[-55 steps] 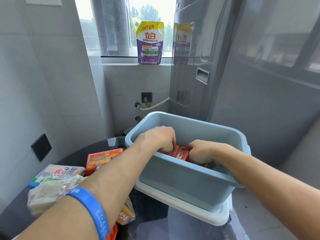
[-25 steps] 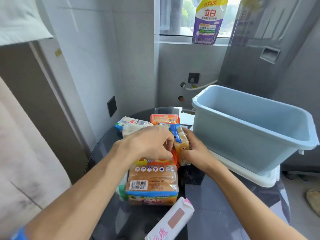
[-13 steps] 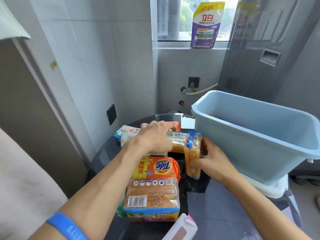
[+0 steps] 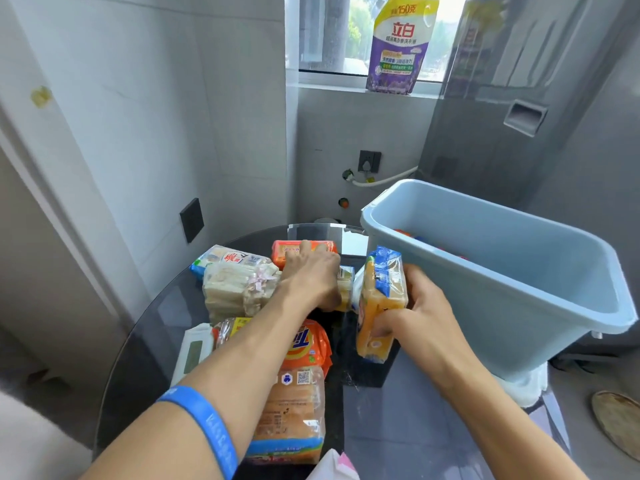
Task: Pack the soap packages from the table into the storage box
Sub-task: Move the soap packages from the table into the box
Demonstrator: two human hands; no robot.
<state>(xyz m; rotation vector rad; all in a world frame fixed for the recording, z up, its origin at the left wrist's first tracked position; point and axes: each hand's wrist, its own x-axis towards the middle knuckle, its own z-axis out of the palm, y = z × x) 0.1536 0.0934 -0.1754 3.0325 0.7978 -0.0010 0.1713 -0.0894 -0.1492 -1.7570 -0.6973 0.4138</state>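
Observation:
My right hand [image 4: 420, 318] grips an orange-and-blue soap package [image 4: 379, 303], held upright just left of the light blue storage box [image 4: 512, 306]. My left hand [image 4: 313, 275] grips a pale yellow soap package [image 4: 344, 289] beside it, mostly hidden under the fingers. Red and blue packages show at the box's bottom. On the dark glass table [image 4: 156, 323] lie more soap packages: an orange one [image 4: 291, 252] at the back, a white-and-blue one [image 4: 225, 259], a cream multi-bar bundle [image 4: 235, 292], an orange Tide pack [image 4: 308, 344] and a tan pack [image 4: 294, 414].
The box rests on its white lid [image 4: 526, 389] at the table's right edge. A purple detergent pouch [image 4: 398, 46] stands on the windowsill. A white wipes pack [image 4: 192, 351] lies at the left of the table, and a white-pink carton [image 4: 334, 467] sits at the bottom edge.
Both hands came out of the box and over to the pile. The right hand took the orange-and-blue package and has lifted it upright towards the box; the left closed on the pale yellow one.

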